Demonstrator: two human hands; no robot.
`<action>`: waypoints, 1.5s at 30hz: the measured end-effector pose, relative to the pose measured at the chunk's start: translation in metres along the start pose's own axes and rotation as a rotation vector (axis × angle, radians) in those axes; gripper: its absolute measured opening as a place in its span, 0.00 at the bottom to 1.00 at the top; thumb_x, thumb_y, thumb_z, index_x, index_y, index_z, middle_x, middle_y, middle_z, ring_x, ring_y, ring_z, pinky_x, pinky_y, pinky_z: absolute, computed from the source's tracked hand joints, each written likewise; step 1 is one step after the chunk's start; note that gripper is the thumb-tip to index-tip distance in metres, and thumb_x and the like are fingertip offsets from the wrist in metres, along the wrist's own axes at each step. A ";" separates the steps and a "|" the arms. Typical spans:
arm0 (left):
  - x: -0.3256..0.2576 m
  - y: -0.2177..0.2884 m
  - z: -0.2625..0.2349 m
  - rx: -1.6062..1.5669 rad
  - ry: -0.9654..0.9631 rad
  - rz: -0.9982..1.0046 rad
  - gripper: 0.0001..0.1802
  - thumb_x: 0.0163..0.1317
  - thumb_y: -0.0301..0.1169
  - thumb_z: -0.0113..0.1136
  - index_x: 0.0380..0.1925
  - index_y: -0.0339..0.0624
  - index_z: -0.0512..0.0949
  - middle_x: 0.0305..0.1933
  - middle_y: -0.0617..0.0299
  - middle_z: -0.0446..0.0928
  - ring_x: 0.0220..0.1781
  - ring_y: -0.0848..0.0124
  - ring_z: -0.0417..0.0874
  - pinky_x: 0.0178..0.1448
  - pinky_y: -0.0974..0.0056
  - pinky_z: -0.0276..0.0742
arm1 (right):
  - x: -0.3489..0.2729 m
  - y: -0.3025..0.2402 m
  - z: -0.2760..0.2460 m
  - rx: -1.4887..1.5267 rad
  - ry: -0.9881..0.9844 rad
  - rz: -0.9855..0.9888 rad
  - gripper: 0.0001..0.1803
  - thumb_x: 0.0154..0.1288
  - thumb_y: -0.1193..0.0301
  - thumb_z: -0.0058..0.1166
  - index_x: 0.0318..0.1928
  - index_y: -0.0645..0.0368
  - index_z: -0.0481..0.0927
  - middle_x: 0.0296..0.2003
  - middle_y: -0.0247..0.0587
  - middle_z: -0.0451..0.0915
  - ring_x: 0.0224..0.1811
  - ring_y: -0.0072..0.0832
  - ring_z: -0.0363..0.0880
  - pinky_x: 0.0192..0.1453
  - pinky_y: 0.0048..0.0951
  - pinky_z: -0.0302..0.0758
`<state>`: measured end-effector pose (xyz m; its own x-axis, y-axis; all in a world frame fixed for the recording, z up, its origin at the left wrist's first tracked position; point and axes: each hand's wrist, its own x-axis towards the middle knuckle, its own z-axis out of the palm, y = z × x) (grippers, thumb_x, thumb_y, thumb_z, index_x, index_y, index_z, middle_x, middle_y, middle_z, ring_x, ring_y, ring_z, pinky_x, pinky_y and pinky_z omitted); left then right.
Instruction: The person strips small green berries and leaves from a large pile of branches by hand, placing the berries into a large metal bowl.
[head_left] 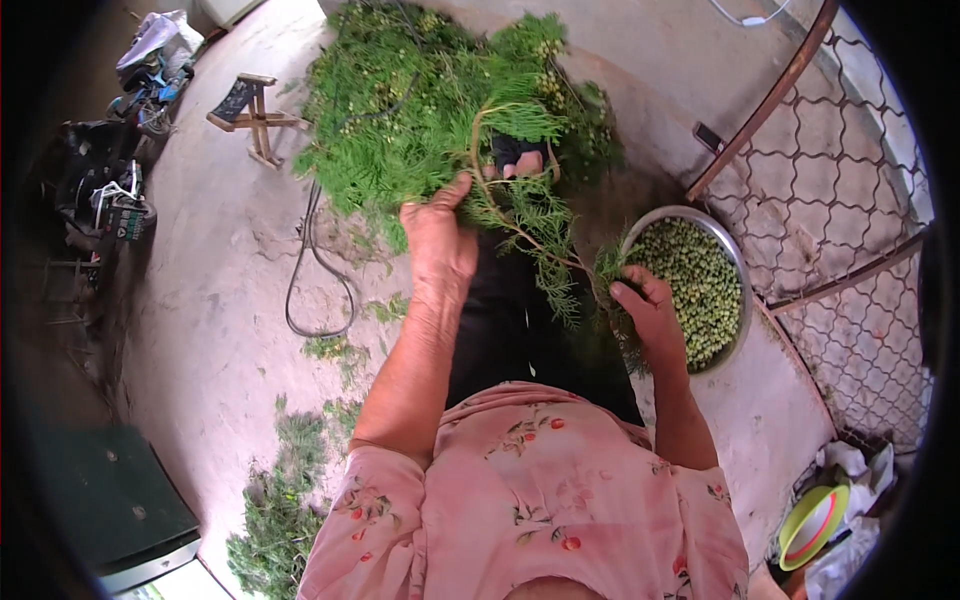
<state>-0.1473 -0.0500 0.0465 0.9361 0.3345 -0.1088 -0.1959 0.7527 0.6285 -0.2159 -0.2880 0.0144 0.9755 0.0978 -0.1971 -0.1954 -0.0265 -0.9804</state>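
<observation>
A curved evergreen branch (528, 238) with feathery green sprays stretches between my two hands, above my dark-clothed lap. The thumb and fingers of my left hand (440, 240) are closed on its stem near the upper end. Lower down and to the right, my right hand (652, 312) pinches the other end among its sprays; its fingertips are partly covered by leaves. Just beside the right hand stands a round metal basin (744, 292) holding many small green cones (695, 290). A large heap of cut evergreen branches (390, 130) bearing similar cones lies beyond my left hand.
Further left are a small folding stool (255, 115) and a looped black cable (290, 300) on the concrete floor. More greenery (280, 500) lies at lower left, near a dark green box (110, 500). A wire-mesh panel (800, 150) leans at right, above a yellow-green basin (812, 525).
</observation>
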 end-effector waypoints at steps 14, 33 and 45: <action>0.071 -0.031 -0.119 -0.092 0.243 0.000 0.11 0.57 0.26 0.47 0.41 0.39 0.72 0.39 0.57 0.75 0.41 0.62 0.75 0.50 0.57 0.71 | 0.023 0.011 0.000 -0.158 -0.030 0.021 0.09 0.54 0.74 0.54 0.34 0.68 0.75 0.24 0.28 0.74 0.28 0.13 0.67 0.32 0.16 0.65; 0.019 -0.006 -0.141 0.164 0.239 -0.026 0.05 0.55 0.20 0.51 0.33 0.40 0.72 0.31 0.60 0.74 0.33 0.69 0.76 0.42 0.67 0.75 | 0.060 0.034 0.021 0.145 0.097 0.213 0.11 0.52 0.72 0.57 0.38 0.58 0.75 0.28 0.27 0.74 0.30 0.15 0.70 0.28 0.18 0.68; -0.034 -0.055 -0.083 0.237 0.091 -0.256 0.03 0.55 0.24 0.55 0.30 0.37 0.74 0.30 0.64 0.76 0.31 0.77 0.73 0.37 0.72 0.69 | 0.058 0.054 0.116 -0.095 -0.141 -0.232 0.12 0.59 0.75 0.51 0.43 0.68 0.74 0.36 0.35 0.75 0.34 0.18 0.73 0.41 0.18 0.69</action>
<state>-0.1923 -0.0561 -0.0483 0.9141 0.2097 -0.3470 0.1243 0.6697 0.7322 -0.1817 -0.1684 -0.0512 0.9680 0.2495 0.0268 0.0480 -0.0793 -0.9957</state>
